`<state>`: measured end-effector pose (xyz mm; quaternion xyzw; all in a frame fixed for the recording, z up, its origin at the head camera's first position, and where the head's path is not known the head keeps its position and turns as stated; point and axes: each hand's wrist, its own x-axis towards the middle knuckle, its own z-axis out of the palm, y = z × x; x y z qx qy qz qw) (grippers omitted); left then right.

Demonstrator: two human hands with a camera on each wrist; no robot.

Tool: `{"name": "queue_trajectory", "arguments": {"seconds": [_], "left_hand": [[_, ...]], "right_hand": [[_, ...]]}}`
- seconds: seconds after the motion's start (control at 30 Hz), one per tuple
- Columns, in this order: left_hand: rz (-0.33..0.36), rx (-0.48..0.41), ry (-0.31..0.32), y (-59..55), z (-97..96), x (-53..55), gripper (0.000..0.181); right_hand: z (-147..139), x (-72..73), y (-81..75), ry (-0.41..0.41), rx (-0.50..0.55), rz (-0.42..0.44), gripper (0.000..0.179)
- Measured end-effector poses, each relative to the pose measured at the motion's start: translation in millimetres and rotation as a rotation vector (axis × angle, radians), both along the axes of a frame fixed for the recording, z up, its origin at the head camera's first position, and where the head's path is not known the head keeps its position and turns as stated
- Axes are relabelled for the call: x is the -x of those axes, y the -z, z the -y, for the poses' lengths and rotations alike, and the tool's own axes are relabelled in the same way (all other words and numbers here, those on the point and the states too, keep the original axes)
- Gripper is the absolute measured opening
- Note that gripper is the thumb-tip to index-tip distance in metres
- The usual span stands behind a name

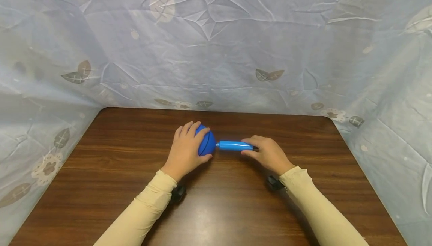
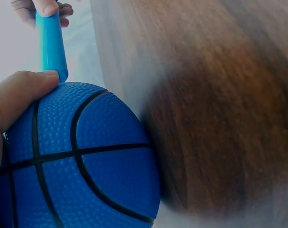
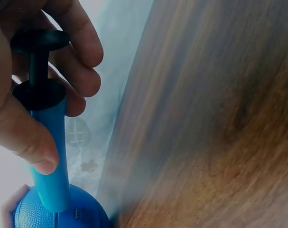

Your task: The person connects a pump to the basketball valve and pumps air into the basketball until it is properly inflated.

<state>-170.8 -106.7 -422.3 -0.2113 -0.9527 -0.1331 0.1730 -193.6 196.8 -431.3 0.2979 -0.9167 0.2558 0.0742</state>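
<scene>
A small blue basketball (image 2: 115,128) with black lines is gripped by my left hand (image 1: 186,146), fingers over its far side and thumb at its near side. To its right, my right hand (image 1: 268,153) holds a light-blue hand pump (image 1: 233,146) lengthwise, tip pointing at the ball. The pump's silver tip (image 1: 218,144) meets the ball's right side in the head view. In the right wrist view the thumb lies along the pump barrel, with the fingers curled around its far side. The black plunger handle (image 3: 41,41) sticks out a little from the black cap.
Both hands work over a dark brown wooden table (image 1: 216,201) with rounded far corners. A pale grey-blue cloth (image 1: 209,51) with leaf prints hangs behind it and along both sides. Dark wrist-worn devices (image 1: 177,193) sit under the cream sleeves (image 1: 148,206).
</scene>
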Motion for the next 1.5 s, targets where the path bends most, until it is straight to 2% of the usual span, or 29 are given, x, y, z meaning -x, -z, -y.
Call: {"name": "queue_trajectory", "arguments": {"seconds": [0.7,0.93,1.5], "left_hand": [[-0.012,-0.037,-0.030,0.3,-2.1,-3.6,0.081],[0.011,-0.028,-0.044,-0.1,-4.3,-3.8,0.078],[0.016,-0.043,-0.022,2.1,-5.3,-2.4,0.079]], "right_hand": [[-11,1.1,-2.7,-0.004,0.000,-0.063,0.041],[-13,1.3,-3.8,0.008,-0.004,-0.051,0.042],[-22,-1.7,-2.3,0.017,-0.025,-0.012,0.040]]}}
